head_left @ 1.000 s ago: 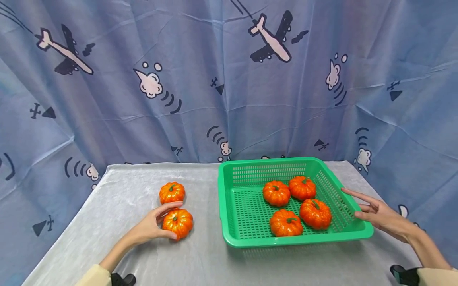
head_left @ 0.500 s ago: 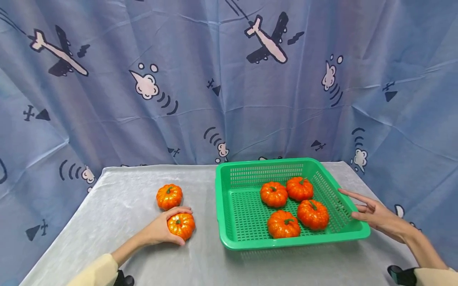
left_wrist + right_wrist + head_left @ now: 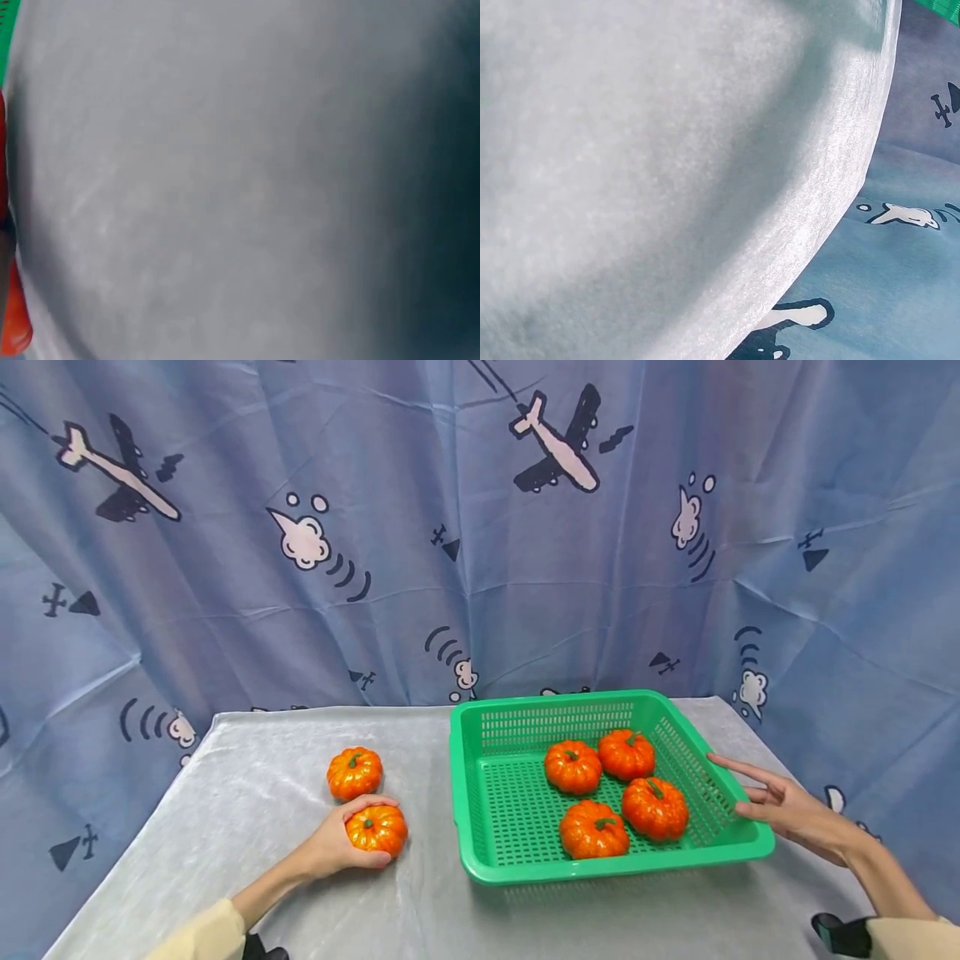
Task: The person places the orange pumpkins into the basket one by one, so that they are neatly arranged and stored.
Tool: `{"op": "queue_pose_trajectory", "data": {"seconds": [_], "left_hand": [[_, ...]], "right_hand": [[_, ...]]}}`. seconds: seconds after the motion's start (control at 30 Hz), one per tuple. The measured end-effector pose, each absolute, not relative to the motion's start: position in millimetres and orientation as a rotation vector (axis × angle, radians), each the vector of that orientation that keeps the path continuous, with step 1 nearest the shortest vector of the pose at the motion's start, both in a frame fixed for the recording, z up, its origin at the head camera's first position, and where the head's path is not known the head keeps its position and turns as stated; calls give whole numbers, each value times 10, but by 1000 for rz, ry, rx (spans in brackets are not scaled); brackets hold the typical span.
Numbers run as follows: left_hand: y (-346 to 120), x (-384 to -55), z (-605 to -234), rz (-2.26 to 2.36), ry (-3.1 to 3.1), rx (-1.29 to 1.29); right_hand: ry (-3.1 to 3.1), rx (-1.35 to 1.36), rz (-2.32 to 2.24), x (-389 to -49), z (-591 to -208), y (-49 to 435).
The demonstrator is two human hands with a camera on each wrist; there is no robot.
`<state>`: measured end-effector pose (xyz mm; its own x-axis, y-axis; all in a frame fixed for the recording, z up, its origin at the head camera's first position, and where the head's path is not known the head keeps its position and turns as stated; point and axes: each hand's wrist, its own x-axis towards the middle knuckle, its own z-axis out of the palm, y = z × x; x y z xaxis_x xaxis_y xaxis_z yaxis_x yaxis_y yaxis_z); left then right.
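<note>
My left hand [image 3: 335,843] curls its thumb and fingers round a small shiny orange pumpkin [image 3: 377,831] on the left part of the table. Just behind it sits a second pumpkin [image 3: 355,774], which nobody touches. To the right stands a green plastic basket [image 3: 517,872] with slotted sides, holding several more orange pumpkins [image 3: 595,829]. My right hand [image 3: 789,808] lies at the basket's right rim, fingers extended and thumb tip at the edge. In the left wrist view only slivers of an orange pumpkin [image 3: 15,315] and the basket [image 3: 6,34] show at the left edge.
A pale grey cloth [image 3: 247,777] covers the table. Behind it hangs a blue curtain [image 3: 405,485] printed with planes and clouds. In the right wrist view the cloth's edge [image 3: 817,247] curves down beside the curtain, with a basket corner [image 3: 937,9] at top right.
My left hand has closed round the nearer pumpkin and shifted it slightly right, apart from the other one. The right hand stays at the basket rim. The head view has turned a little.
</note>
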<state>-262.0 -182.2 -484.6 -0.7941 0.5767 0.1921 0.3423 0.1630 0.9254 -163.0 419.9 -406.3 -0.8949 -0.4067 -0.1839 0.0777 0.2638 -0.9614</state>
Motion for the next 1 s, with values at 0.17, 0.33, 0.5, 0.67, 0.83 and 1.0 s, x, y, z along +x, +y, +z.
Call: {"op": "queue_pose_trajectory", "data": {"seconds": [0.17, 0.33, 0.5, 0.67, 0.83, 1.0], "left_hand": [[-1932, -2591, -4717, 1627, 2228, 906], [-2064, -2516, -4584, 1596, 2227, 912], [-2143, -2384, -4533, 1608, 2235, 1043], [-2155, -2264, -4471, 1594, 2191, 1178], [-2148, -2113, -4334, 1580, 2210, 1280], [-2068, -1904, -4164, 1590, 2195, 1423]], "right_hand": [[2160, -292, -1640, -1617, -4060, 4215], [2124, -307, -1657, -1617, -4074, 4230], [2151, -287, -1634, -1610, -4056, 4218], [2200, -287, -1608, -1597, -4029, 4214], [2197, -289, -1614, -1611, -4030, 4203], [2174, -283, -1623, -1625, -4033, 4192]]}}
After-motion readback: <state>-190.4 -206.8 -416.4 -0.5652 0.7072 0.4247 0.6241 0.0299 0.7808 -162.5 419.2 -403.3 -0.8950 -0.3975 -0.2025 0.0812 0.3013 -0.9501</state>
